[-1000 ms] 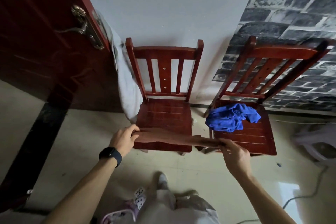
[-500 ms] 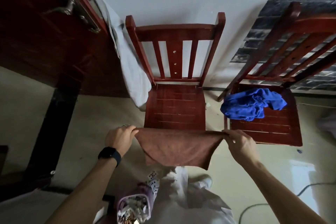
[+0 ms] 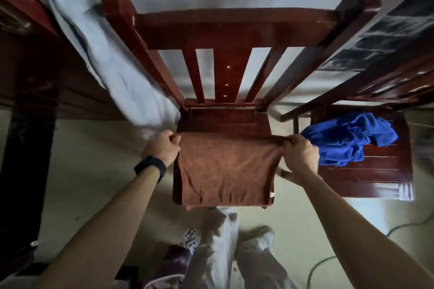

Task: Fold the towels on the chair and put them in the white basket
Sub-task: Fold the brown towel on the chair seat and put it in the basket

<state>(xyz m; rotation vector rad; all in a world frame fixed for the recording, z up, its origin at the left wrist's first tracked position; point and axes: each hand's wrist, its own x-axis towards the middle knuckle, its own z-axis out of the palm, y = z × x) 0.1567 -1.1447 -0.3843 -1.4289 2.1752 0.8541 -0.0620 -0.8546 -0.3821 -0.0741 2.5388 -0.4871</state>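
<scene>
Brown towel [image 3: 225, 169] between both hands

text: none readable | signs: black spade pips — on playing cards [image 3: 191, 239] | numbers: none legible

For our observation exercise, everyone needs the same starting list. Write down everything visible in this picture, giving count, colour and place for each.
brown towel: one, brown, over the middle chair's seat
blue towel: one, blue, crumpled on the right chair's seat
middle chair: one, red-brown wood, straight ahead by the wall
right chair: one, red-brown wood, at right
pale cloth: one, light grey, hanging at left by the door
door: one, dark red, far left
playing cards: a few, white, floor near the feet
cable: one, dark, floor at lower right
watch: one, black, left wrist
left hand: pinches the brown towel's far left corner
right hand: pinches its far right corner
</scene>
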